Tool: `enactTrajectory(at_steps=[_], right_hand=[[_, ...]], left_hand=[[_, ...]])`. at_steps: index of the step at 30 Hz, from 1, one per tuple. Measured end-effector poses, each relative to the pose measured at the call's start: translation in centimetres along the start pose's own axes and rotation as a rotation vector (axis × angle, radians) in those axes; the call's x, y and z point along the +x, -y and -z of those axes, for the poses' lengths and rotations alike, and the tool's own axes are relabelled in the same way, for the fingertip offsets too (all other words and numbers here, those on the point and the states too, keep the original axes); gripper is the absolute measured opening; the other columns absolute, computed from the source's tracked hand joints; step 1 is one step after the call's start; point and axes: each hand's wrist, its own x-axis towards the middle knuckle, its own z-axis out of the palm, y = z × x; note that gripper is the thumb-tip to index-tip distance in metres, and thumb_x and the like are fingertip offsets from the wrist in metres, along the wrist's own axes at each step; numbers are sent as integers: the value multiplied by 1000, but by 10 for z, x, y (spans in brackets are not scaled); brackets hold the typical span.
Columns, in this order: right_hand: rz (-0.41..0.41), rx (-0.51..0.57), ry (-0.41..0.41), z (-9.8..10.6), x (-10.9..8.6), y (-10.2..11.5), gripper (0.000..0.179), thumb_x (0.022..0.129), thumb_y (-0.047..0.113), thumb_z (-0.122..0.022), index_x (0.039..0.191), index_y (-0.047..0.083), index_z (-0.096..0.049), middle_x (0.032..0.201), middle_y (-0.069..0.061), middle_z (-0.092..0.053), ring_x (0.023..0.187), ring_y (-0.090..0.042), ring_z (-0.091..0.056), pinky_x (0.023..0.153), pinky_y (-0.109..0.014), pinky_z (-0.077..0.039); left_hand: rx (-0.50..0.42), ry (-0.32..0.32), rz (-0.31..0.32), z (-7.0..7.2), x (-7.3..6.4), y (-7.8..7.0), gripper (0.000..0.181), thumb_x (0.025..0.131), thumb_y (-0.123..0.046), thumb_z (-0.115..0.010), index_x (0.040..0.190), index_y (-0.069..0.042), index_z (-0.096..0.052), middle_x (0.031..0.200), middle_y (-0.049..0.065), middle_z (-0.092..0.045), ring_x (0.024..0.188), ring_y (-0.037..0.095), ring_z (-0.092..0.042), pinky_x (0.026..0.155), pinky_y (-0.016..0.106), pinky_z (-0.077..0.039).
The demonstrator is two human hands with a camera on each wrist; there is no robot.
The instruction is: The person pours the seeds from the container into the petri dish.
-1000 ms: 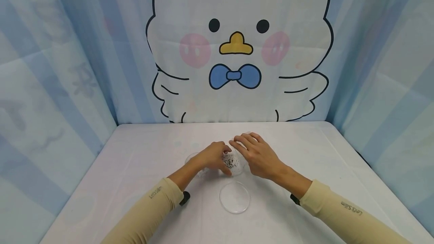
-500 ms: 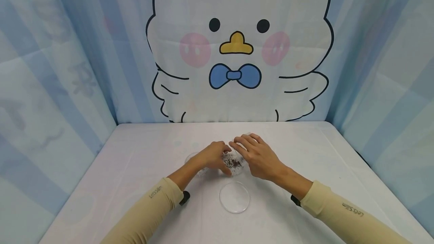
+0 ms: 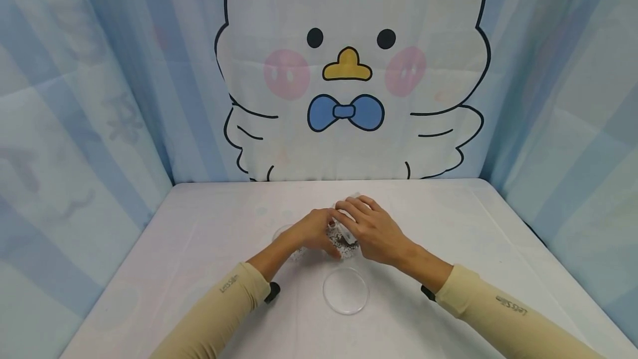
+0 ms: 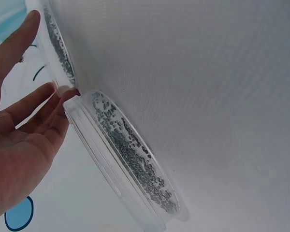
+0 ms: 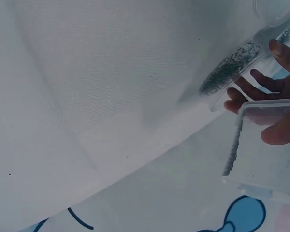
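Note:
My left hand (image 3: 314,229) holds a round clear petri dish (image 4: 55,46) on the table, thumb on the near side and fingers on the far side. Dark small grains lie scattered across its bottom. In my right hand (image 3: 374,231) is a clear plastic box (image 5: 263,159), gripped with the thumb (image 5: 280,134) on its wall and tipped over the dish. Dark grains (image 5: 233,150) line one side of the box. In the head view the fingers hide most of the box. Another petri dish (image 4: 130,159) with similar grains stands beside the left wrist.
A clear round lid (image 3: 345,291) lies flat on the white tabletop (image 3: 448,303), nearer the body than the dishes. Behind the table hangs a cloth backdrop (image 3: 349,154) with a cartoon bird, and striped curtains (image 3: 75,126) flank both sides.
My right hand has shifted slightly left, bringing the box farther over the dish. The grains in the dish look denser than a second ago. My left hand has stayed in place.

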Motion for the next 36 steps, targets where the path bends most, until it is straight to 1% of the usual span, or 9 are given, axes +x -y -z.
enactTrajectory(at_steps=[6, 9, 15, 22, 30, 36], right_hand=[[21, -17, -20, 0, 2, 1, 77, 67, 8, -89, 139, 10, -64, 137, -8, -63, 128, -29, -59, 114, -44, -45], [32, -22, -38, 0, 2, 1, 78, 66, 9, -91, 140, 10, -64, 137, -9, -64, 128, -29, -59, 114, -44, -45], [52, -47, -46, -1, 4, 1, 79, 66, 11, -92, 141, 10, -64, 136, -8, -64, 128, -28, -59, 114, -43, -45], [75, -65, -59, -1, 4, 0, 79, 67, 11, -94, 140, 9, -65, 136, -8, -64, 127, -27, -59, 115, -42, -44], [92, -58, -80, -1, 3, -1, 78, 66, 9, -93, 139, 8, -65, 136, -8, -64, 127, -27, -58, 115, -42, -44], [96, -73, -76, -1, 3, -2, 82, 64, 11, -96, 140, 8, -65, 136, -8, -64, 127, -27, -58, 115, -41, -44]], left_hand=[[1, -4, -25, 1, -2, -2, 91, 65, -20, -102, 143, -8, -58, 134, 12, -68, 123, 33, -64, 104, 45, -54], [-1, -4, -32, 1, -4, -3, 92, 65, -19, -102, 145, -8, -57, 136, 11, -68, 124, 32, -64, 105, 45, -54], [2, 0, -46, 1, -4, -3, 95, 64, -18, -102, 146, -8, -55, 138, 11, -66, 127, 30, -63, 109, 45, -51], [37, -6, -68, 1, -2, -2, 93, 64, -21, -102, 144, -9, -57, 139, 9, -66, 130, 28, -62, 112, 44, -49], [74, -5, -75, 2, -3, -3, 89, 65, -22, -102, 142, -8, -59, 139, 10, -66, 130, 29, -62, 113, 44, -49], [66, -11, -62, 2, -3, -5, 88, 64, -22, -102, 140, -8, -60, 137, 11, -67, 128, 29, -63, 111, 44, -50]])
